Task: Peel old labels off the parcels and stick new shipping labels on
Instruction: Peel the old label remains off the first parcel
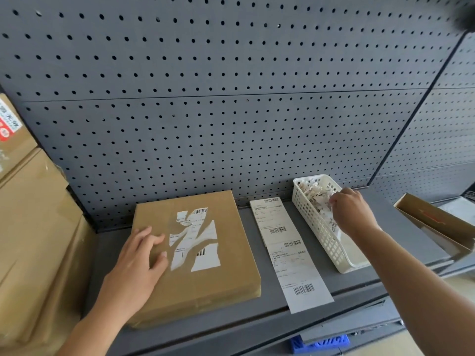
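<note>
A flat brown cardboard parcel (205, 273) lies on the grey shelf. Its top carries a torn old white label (194, 240), partly peeled, with bare cardboard showing between the strips. My left hand (140, 263) rests flat on the parcel's left side, fingers spread beside the label. To the right of the parcel lies a strip of new shipping labels (288, 250) with barcodes. My right hand (350, 210) reaches into a white plastic basket (323, 240) that holds torn label scraps (314, 195); its fingers are curled down among the scraps, and I cannot see whether they hold one.
Large cardboard boxes (33, 227) are stacked at the left. An open cardboard box (437, 222) stands at the right. A grey pegboard wall (231, 98) backs the shelf (270, 322). A blue object (318, 343) shows below the shelf edge.
</note>
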Motion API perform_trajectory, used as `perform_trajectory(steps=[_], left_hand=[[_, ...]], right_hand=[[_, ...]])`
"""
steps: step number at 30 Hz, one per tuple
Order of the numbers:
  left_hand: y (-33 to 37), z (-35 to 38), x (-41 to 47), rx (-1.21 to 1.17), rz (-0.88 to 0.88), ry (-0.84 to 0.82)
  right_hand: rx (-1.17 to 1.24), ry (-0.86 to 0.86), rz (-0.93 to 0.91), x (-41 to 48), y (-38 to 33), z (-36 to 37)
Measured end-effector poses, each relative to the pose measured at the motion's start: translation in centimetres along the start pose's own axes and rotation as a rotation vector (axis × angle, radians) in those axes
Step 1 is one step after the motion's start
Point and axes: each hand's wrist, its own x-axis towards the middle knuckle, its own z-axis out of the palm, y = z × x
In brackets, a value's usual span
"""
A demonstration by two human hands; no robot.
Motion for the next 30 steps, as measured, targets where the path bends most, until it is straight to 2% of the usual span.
perform_trajectory(steps=[7,14,18,22,27,30], left_hand=[[0.2,-0.1,0.0,-0.031,0.008,-0.002],[0.6,-0.4,-0.2,-0.034,-0.004,-0.003],[0.7,-0.5,-0.3,-0.041,-0.008,-0.003],[0.9,-0.6,-0.4,-0.041,-0.019,-0.006],[1.1,-0.8,-0.6,-0.060,-0.021,-0.011],[1.1,-0.9,-0.6,-0.067,-0.018,-0.012]], right_hand=[[-0.042,-0.094,0.000,0.4,-0.4,-0.6],[0.107,0.122,0.058,-0.3,-1.6,-2.3],[0.163,0.136,-0.043,-0.2,-3.7,-2.1],[0.336,0.163,-0.215,-1.5,-8.6,-1.5],[0.508,0.034,-0.444,-3.4,-16.0,-0.3],[0.584,-0.053,-0.514,-4.2,-20.3,0.3]])
